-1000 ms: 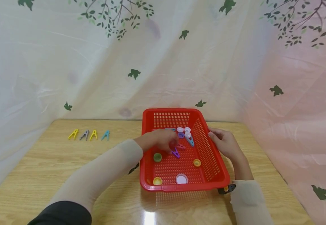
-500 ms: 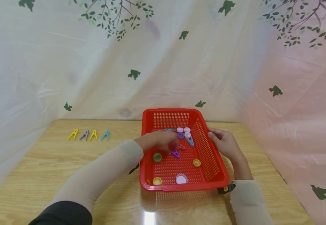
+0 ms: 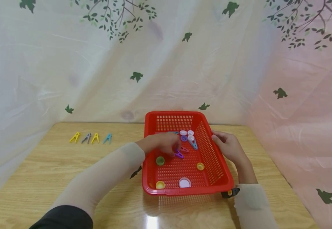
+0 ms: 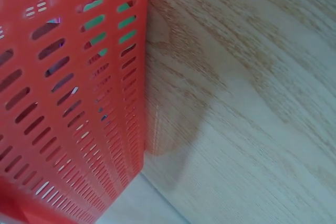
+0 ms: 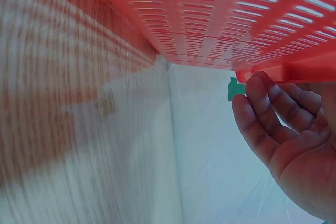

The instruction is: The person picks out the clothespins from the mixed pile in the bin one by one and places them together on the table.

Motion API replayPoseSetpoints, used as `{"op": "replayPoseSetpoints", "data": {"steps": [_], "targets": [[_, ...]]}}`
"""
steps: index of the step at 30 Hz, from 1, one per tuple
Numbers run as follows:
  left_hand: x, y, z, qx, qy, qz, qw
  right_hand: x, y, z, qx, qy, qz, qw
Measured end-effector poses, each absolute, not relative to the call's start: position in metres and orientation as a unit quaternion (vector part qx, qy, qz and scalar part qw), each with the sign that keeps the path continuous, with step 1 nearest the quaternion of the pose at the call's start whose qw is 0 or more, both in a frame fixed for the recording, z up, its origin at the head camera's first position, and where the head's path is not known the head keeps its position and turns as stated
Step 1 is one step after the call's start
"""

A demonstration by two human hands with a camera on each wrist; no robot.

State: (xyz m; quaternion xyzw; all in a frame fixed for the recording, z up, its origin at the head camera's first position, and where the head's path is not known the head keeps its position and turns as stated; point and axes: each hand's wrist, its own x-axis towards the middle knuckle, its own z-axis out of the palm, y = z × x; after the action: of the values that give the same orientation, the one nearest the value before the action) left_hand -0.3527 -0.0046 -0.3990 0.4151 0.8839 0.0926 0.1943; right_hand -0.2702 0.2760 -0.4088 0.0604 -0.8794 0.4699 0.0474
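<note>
A red plastic basket with slotted walls stands on the table. My left hand reaches down inside it, its fingers bent around one end of a purple clothespin; the exact finger contact is partly hidden. Close beside lies a pink clothespin. My right hand holds the basket's right rim, thumb over the top and fingers outside below it, as the right wrist view shows. The left wrist view has only the basket's outer wall and tabletop, without the hand.
Inside the basket are blue clothespins, several white caps, a purple cap, a green cap, yellow caps and a larger white cap. Left of it, yellow, grey and blue clothespins form a row on the table.
The purple clothespin has turned slightly at my left fingertips. Both hands otherwise keep their places, and the basket stays put.
</note>
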Motion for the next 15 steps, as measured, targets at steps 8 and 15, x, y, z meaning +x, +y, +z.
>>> {"op": "replayPoseSetpoints", "data": {"steps": [8, 15], "targets": [[-0.354, -0.010, -0.393, 0.410, 0.888, 0.114, 0.174, -0.271, 0.276, -0.410, 0.053, -0.884, 0.461, 0.049], [-0.361, -0.020, -0.379, 0.432, 0.883, 0.146, 0.109, -0.271, 0.275, -0.410, 0.055, -0.885, 0.460, 0.051]]}}
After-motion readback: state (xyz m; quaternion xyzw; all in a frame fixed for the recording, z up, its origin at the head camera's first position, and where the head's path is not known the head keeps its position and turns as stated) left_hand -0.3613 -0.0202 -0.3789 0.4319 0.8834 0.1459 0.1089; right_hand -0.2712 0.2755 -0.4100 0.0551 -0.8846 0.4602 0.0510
